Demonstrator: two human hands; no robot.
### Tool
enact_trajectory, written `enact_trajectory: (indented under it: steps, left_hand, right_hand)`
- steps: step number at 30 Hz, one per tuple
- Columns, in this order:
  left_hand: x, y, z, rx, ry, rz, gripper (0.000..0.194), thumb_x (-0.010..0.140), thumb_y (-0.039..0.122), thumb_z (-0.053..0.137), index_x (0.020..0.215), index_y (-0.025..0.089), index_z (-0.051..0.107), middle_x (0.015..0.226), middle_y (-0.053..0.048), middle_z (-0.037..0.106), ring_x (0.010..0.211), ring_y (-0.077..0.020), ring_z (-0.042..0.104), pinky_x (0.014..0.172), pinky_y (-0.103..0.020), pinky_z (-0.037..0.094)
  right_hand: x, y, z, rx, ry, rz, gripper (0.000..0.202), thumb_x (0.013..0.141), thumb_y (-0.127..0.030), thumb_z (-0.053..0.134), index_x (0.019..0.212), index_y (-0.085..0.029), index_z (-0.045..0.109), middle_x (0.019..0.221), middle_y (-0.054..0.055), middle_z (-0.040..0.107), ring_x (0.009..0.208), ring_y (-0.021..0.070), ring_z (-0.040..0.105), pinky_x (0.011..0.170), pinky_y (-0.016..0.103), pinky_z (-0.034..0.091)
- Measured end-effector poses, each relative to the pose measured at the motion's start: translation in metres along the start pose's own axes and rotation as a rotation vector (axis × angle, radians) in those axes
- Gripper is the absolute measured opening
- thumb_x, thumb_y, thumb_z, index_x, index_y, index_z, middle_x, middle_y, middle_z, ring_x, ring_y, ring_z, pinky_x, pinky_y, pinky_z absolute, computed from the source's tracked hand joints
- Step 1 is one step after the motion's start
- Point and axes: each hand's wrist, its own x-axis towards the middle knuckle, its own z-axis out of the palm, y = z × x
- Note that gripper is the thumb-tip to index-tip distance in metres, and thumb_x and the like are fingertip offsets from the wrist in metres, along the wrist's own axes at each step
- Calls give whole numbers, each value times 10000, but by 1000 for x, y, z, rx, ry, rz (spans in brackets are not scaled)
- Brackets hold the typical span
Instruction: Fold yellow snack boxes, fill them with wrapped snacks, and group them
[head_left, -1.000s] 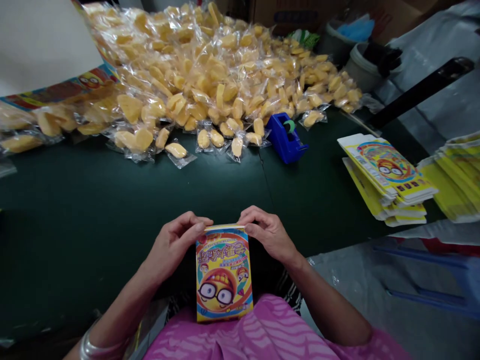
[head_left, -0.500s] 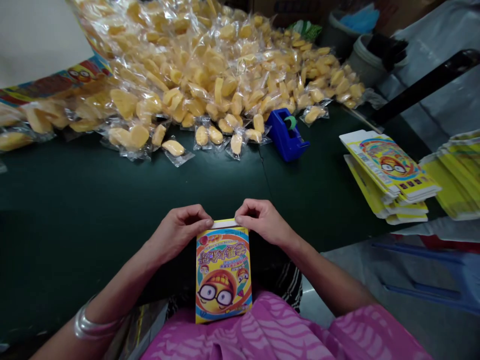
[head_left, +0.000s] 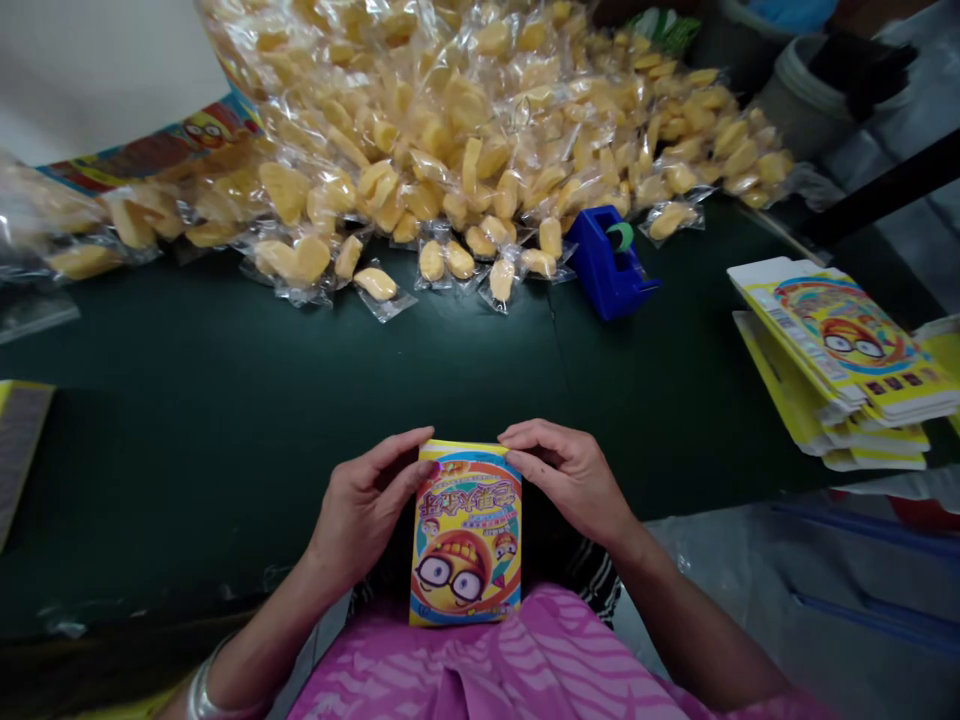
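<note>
A small yellow cardboard box (head_left: 466, 540) with a cartoon face in glasses stands upright against my lap at the table's near edge. My left hand (head_left: 375, 490) pinches its upper left corner between thumb and fingers. At the upper right corner, my right hand (head_left: 566, 475) grips the box the same way. The top of the box looks closed, with a thin yellow edge showing between my hands. Whatever is inside the box is hidden.
A big heap of yellow pieces in clear wrappers (head_left: 450, 130) covers the table's far side. A blue tape dispenser (head_left: 607, 265) stands before it. Flattened yellow boxes (head_left: 855, 350) are stacked at right. A box-like item (head_left: 19, 450) shows at the left edge.
The white flap at the box top has gone from sight, and the top now looks closed. My fingers have moved onto its upper corners. The view has shifted left.
</note>
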Motion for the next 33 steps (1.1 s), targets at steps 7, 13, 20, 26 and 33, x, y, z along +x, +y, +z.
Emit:
enact_trajectory:
  steps: [7,13,20,26,33]
  left_hand:
    - [14,-2,-16,-93,-130,-55,229,694,422,794,780,210,776,964,-80,781,912,-245,716,819,-319,586]
    - [5,4,-12,-45,-162,-124,384,742,569,732,933,236,740,997,-51,751,874,-228,701,710,-250,578]
    - [31,-9,-13,-263,-105,-355,586,650,666,764,1105,311,662,983,6,770,787,-292,737,573,-312,608]
    - [47,-5,-1,-319,-172,-292,640,606,684,783,1081,278,645,849,-4,766,717,-278,725,542,-302,594]
    - [45,-2,3,-302,-206,-253,660,583,676,807,1084,282,637,869,-11,770,783,-279,734,560,-277,591]
  right_hand:
    - [-4,1,7,14,24,-35,48,862,-202,708,869,-233,745,944,46,729,892,200,680,809,351,520]
    - [-6,0,18,180,92,35,55,812,-231,729,757,-229,726,880,40,716,847,193,667,804,347,531]
    - [37,5,-46,240,440,85,254,746,-396,745,916,-208,733,897,50,702,848,198,639,732,313,535]
    - [119,-4,-156,101,817,202,239,849,-422,635,952,-207,623,1139,82,628,1074,241,556,805,359,528]
    - [158,-13,-172,91,581,476,311,818,-386,763,686,-144,619,895,127,651,970,294,560,774,541,543]
